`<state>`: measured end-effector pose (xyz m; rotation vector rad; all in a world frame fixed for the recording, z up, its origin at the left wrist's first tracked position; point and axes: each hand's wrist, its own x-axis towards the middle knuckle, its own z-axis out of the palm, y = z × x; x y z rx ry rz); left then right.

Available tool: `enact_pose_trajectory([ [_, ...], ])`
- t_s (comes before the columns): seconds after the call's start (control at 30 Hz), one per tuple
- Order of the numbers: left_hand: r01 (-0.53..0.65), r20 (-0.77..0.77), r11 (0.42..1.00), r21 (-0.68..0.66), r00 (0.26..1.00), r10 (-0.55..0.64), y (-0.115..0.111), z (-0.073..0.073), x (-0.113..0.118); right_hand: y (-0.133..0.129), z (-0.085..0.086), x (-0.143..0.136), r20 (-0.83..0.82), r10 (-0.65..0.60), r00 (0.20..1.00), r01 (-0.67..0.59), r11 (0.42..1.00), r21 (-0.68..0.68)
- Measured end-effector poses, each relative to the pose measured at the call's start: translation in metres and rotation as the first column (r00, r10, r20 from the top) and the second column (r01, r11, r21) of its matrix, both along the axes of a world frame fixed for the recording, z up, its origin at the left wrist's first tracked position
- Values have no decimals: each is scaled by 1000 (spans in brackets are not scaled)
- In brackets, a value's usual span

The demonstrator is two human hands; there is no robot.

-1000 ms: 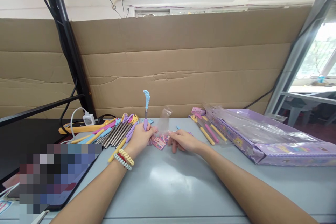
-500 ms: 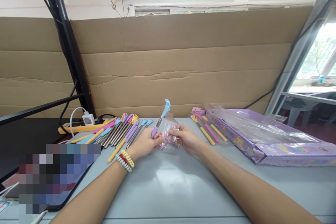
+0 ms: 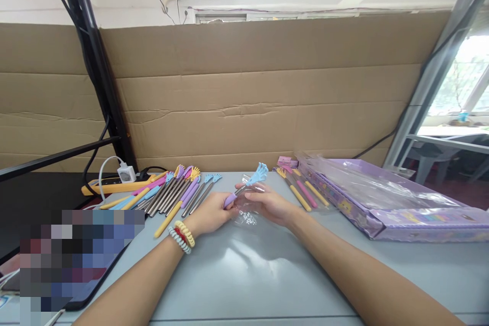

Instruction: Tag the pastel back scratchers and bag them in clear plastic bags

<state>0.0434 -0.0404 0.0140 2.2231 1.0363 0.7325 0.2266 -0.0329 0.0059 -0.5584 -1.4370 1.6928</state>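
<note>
**One scratcher and a clear bag, many more waiting**

The left hand (image 3: 212,212) is closed around the purple handle of a scratcher (image 3: 244,187). Its blue claw end points up and to the right. The right hand (image 3: 267,205) is pinched on a clear bag (image 3: 247,210), and the two hands are close together over the table (image 3: 244,275). The handle end sits right at the bag, but I cannot tell if it is inside the bag or only next to it.

So this one looks about half done. It is held at the bag, and the claw end is out in the open air.

To the left lies a loose pile (image 3: 179,192) of scratchers with no bags on them, so I think a lot is left. A few more (image 3: 300,189) lie to the right, beside the purple box (image 3: 382,209). I cannot tell if those ones are bagged.
</note>
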Motion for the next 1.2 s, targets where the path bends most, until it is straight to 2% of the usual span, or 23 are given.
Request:
enact_pose_trajectory([
  [0.17, -116, 32, 992, 41, 993, 115, -2, 4, 1, 5, -7, 2, 175, -44, 984, 34, 997, 63],
  [0.23, -146, 64, 989, 38, 988, 143, -2, 5, 1, 7, -10, 1, 191, -50, 980, 35, 996, 81],
  [0.33, -155, 100, 987, 51, 984, 150, -2, 5, 1, 8, -12, -1, 199, -91, 976, 71, 992, 103],
  [0.53, -159, 84, 982, 100, 985, 151, -1, 5, 1, 6, -6, -1, 296, -248, 922, 206, 964, 166],
  [0.77, -182, 79, 973, 145, 982, 172, 0, 4, 0, 10, -13, -5, 404, -316, 858, 240, 944, 228],
  [0.83, -169, 75, 977, 133, 984, 160, 1, 4, -1, 10, -16, -7, 398, -344, 850, 245, 929, 278],
  [0.93, -135, 56, 984, 112, 990, 129, 0, 4, -2, 9, -15, -6, 301, -378, 876, 279, 904, 324],
  [1.07, -88, -15, 989, 119, 996, 90, -1, 5, -3, 8, -10, -1, 177, -370, 912, 308, 903, 298],
  [1.2, -49, -91, 988, 148, 994, 63, -2, 5, -2, 8, -6, 1, 204, -361, 910, 302, 914, 271],
])
